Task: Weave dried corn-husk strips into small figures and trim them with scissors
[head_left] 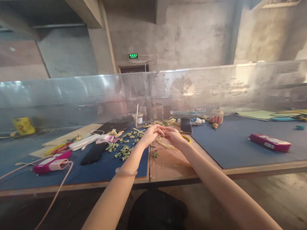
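Note:
Both my hands meet above the table's middle. My left hand (153,133) has its fingers curled and pinched toward my right hand (173,135), which is also closed. Between them they grip a pale yellowish strip of plant material (166,144) that trails down toward the brown board (168,163). A pinkish bangle (126,172) sits on my left forearm. Left of my hands lies a scatter of small green plant pieces (123,147) on the blue mat (100,169). One green piece (155,155) lies on the brown board.
A black phone (94,153) and pink cases (51,162) (270,142) lie on the blue mats. A clear cup with a straw (138,119), a small dark phone (186,125), a bottle (198,121) and a perforated metal screen (216,86) stand behind. A black bag (157,210) sits below.

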`<state>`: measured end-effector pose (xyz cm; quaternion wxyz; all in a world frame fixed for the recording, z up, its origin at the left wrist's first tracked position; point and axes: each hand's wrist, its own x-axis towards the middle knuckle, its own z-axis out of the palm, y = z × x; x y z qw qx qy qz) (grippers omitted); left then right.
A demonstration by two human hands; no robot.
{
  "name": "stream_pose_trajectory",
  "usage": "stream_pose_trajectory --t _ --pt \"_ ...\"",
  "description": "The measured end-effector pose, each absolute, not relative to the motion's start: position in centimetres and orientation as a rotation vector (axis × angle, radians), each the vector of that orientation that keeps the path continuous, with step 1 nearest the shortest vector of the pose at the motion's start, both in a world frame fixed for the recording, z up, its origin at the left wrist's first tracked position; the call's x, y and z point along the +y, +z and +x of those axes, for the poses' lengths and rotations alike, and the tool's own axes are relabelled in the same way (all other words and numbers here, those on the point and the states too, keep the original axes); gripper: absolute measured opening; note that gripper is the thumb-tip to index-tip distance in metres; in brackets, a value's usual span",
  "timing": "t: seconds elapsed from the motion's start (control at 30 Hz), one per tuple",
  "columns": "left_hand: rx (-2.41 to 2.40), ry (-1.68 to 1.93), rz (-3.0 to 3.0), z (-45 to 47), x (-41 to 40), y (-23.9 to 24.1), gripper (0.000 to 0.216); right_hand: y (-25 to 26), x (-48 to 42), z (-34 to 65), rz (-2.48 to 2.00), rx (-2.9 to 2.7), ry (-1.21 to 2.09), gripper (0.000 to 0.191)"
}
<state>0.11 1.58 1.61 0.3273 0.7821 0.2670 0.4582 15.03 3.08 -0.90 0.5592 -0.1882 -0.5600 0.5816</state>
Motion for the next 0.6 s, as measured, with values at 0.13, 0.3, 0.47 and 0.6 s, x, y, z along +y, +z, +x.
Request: stream_pose_trajectory --t 0.13,0.3,0.47,0.6 --pt "0.748 1.15 2.114 -0.23 1.6 1.58 0.041 -0.84 2.76 15.05 -0.44 -1.421 1.336 0.023" --pt "0.781 1.164 2.096 -0.56 1.76 1.65 0.036 -0.84 2.71 14.89 -0.551 -1.434 1.23 0.022" --pt "0.736 1.263 2.107 -0.4 1.62 1.89 0.044 -0.7 2.32 14.95 -0.55 -1.411 1.277 0.023" --pt "0.739 1.306 2.117 -0.24 1.28 2.02 0.047 -0.7 2.21 15.06 -0.529 -1.351 1.394 0.021"
